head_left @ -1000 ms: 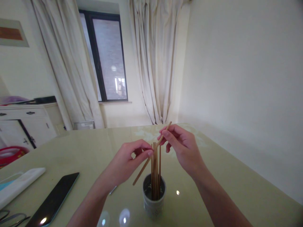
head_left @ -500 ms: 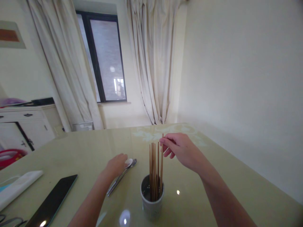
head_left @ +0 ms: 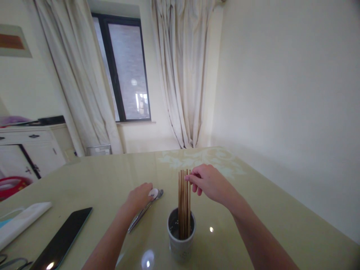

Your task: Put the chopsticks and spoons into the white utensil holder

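A grey cup (head_left: 181, 245) stands upright at the front of the table, with several wooden chopsticks (head_left: 183, 210) upright in it. My right hand (head_left: 206, 182) is closed in a pinch on the upper end of the rightmost chopstick (head_left: 189, 206), whose lower end is inside the cup. To the left of the cup, my left hand (head_left: 140, 197) is low over the table, beside metal spoons (head_left: 160, 194) lying slantwise. Its fingertips are at a pale spoon bowl (head_left: 153, 193); most of the fingers are hidden behind the hand, so its grip does not show.
A dark tablet-like slab (head_left: 66, 236) lies at the left on the glossy table (head_left: 112, 180), near a long white object (head_left: 25, 221) and dark cables (head_left: 14, 262). A wall (head_left: 287, 112) runs along the right side. Curtains and a window (head_left: 128, 71) are behind the table.
My right hand has moved down and slightly left, bringing the pinched chopstick lower and closer to the others in the cup. My left hand has stayed almost in place.
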A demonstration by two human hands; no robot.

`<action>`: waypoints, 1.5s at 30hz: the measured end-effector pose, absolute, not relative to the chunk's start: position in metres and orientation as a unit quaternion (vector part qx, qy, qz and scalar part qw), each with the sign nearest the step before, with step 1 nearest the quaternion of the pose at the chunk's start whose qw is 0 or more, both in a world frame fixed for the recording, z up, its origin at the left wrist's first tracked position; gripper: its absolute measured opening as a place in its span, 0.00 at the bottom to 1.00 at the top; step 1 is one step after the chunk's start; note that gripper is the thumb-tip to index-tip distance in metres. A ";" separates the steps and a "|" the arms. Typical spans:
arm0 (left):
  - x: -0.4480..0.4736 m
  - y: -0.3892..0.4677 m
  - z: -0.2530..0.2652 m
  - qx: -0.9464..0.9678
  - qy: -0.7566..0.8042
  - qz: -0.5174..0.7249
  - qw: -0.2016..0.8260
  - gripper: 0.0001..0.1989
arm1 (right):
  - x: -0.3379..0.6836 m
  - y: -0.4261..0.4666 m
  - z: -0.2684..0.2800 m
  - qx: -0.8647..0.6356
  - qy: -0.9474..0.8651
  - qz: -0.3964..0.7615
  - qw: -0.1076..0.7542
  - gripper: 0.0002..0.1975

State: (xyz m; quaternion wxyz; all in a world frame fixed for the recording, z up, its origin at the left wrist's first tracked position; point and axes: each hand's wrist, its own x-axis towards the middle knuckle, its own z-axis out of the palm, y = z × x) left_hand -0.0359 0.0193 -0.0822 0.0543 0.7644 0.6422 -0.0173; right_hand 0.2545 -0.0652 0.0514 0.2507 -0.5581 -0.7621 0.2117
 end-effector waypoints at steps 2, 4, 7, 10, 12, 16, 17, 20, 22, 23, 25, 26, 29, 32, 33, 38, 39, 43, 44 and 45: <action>-0.035 0.019 -0.081 0.762 0.645 -0.014 0.054 0.12 | 0.254 -0.064 0.050 -0.557 -0.761 0.221 0.250 0.21; -0.034 0.018 -0.079 0.760 0.648 -0.011 0.054 0.10 | 0.254 -0.063 0.048 -0.557 -0.759 0.227 0.247 0.20; -0.031 0.017 -0.078 0.753 0.656 -0.003 0.052 0.09 | 0.255 -0.063 0.050 -0.565 -0.759 0.221 0.237 0.21; -0.031 0.014 -0.069 0.741 0.670 0.006 0.048 0.09 | 0.261 -0.066 0.057 -0.579 -0.757 0.191 0.234 0.25; -0.032 0.010 -0.055 0.733 0.679 0.017 0.040 0.09 | 0.264 -0.071 0.064 -0.591 -0.751 0.142 0.256 0.26; -0.030 -0.011 -0.002 0.758 0.635 0.144 0.049 0.10 | 0.261 -0.086 0.075 -0.566 -0.737 0.058 0.363 0.23; -0.027 -0.020 0.012 0.772 0.595 0.211 0.079 0.11 | 0.257 -0.090 0.076 -0.541 -0.740 0.066 0.393 0.22; -0.009 -0.051 0.045 0.790 0.463 0.358 0.183 0.13 | 0.243 -0.101 0.077 -0.453 -0.764 0.119 0.445 0.16; 0.005 -0.072 0.057 0.789 0.408 0.403 0.220 0.12 | 0.235 -0.105 0.075 -0.416 -0.781 0.133 0.446 0.14; 0.012 -0.080 0.060 0.788 0.394 0.415 0.227 0.11 | 0.233 -0.107 0.074 -0.410 -0.786 0.132 0.443 0.12; 0.021 -0.091 0.062 0.788 0.380 0.426 0.231 0.10 | 0.233 -0.108 0.074 -0.413 -0.789 0.125 0.437 0.08; 0.024 -0.093 0.063 0.788 0.376 0.427 0.235 0.10 | 0.234 -0.108 0.074 -0.420 -0.788 0.122 0.433 0.08; 0.022 -0.085 0.060 0.790 0.367 0.413 0.267 0.13 | 0.239 -0.106 0.076 -0.441 -0.790 0.119 0.408 0.07; 0.011 -0.061 0.049 0.779 0.398 0.406 0.264 0.19 | 0.239 -0.103 0.074 -0.456 -0.806 0.115 0.358 0.06; 0.006 -0.051 0.042 0.777 0.426 0.395 0.242 0.20 | 0.238 -0.102 0.073 -0.460 -0.814 0.113 0.337 0.06; -0.010 -0.012 -0.002 0.778 0.605 0.155 0.063 0.10 | 0.228 -0.099 0.062 -0.473 -0.848 0.083 0.224 0.08; -0.012 -0.009 -0.011 0.770 0.628 0.102 0.048 0.10 | 0.226 -0.099 0.061 -0.476 -0.852 0.073 0.204 0.09; -0.017 -0.002 -0.037 0.745 0.664 -0.002 0.053 0.09 | 0.220 -0.101 0.055 -0.485 -0.861 0.055 0.144 0.08; -0.019 -0.001 -0.042 0.743 0.667 -0.011 0.056 0.09 | 0.219 -0.102 0.054 -0.488 -0.861 0.055 0.133 0.07; -0.020 0.000 -0.046 0.740 0.670 -0.020 0.057 0.08 | 0.218 -0.102 0.053 -0.491 -0.860 0.055 0.123 0.07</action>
